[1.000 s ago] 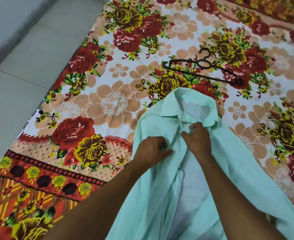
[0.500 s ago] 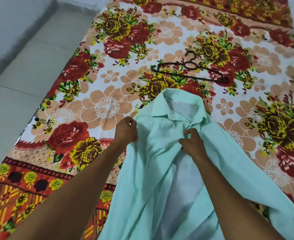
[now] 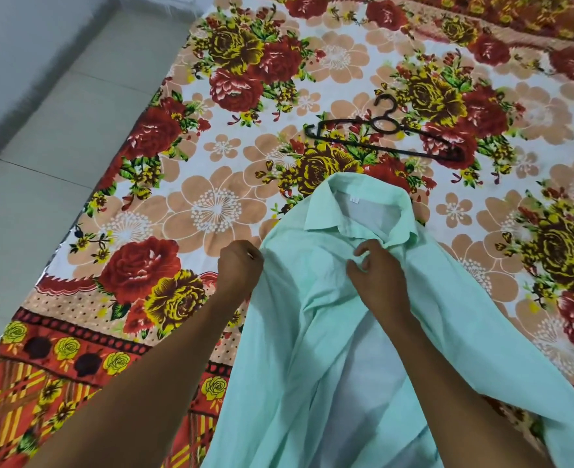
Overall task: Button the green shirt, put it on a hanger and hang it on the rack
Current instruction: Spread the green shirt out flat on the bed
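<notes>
The mint-green shirt [image 3: 316, 319] lies collar-up on the flowered bed sheet [image 3: 218, 211], its front open and the pale lining showing lower down. My left hand [image 3: 240, 268] pinches the shirt's left shoulder edge. Just below the collar, my right hand [image 3: 375, 282] rests on the front placket with its fingers curled into the cloth. A black plastic hanger [image 3: 385, 135] lies flat on the sheet beyond the collar, apart from the shirt. No buttons can be made out.
The sheet's edge runs along a grey tiled floor [image 3: 42, 170] on the left, with a pale wall [image 3: 15, 38] beyond it. No rack is in view.
My left hand has gone from the shirt's chest out to its left shoulder edge and pulled the cloth flatter. My right hand stays under the collar. The view has shifted slightly.
</notes>
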